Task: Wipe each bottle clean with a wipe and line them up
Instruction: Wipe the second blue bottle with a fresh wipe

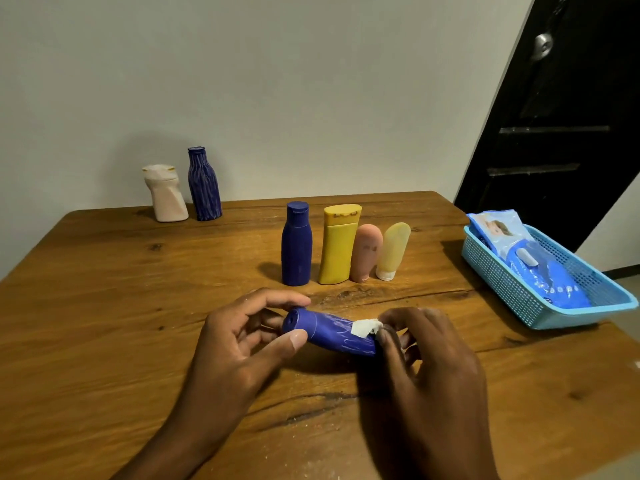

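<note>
The tabletop (104, 289) ran back to a pale wall, its right edge beside a dark door (554, 133), with bare wood open on the left and in front of the hands. A blue basket (512, 292) sat at the right edge, holding two wipe packs (540, 271).

The left hand (235, 344) held the cap end of a lying blue bottle (329, 332) just above the wood, thumb and fingers curled round it in a narrow grip. The right hand (429, 358) pinched a small white wipe (363, 328) against the bottle's other end.

Seven bottles in all: four stood in a row behind the hands, a blue bottle in the row (296, 244), a yellow one (338, 244), a pink tube (366, 252) and a pale yellow tube (393, 251); two stood apart by the wall, a white bottle (165, 194) and a streaked blue bottle (203, 185).
</note>
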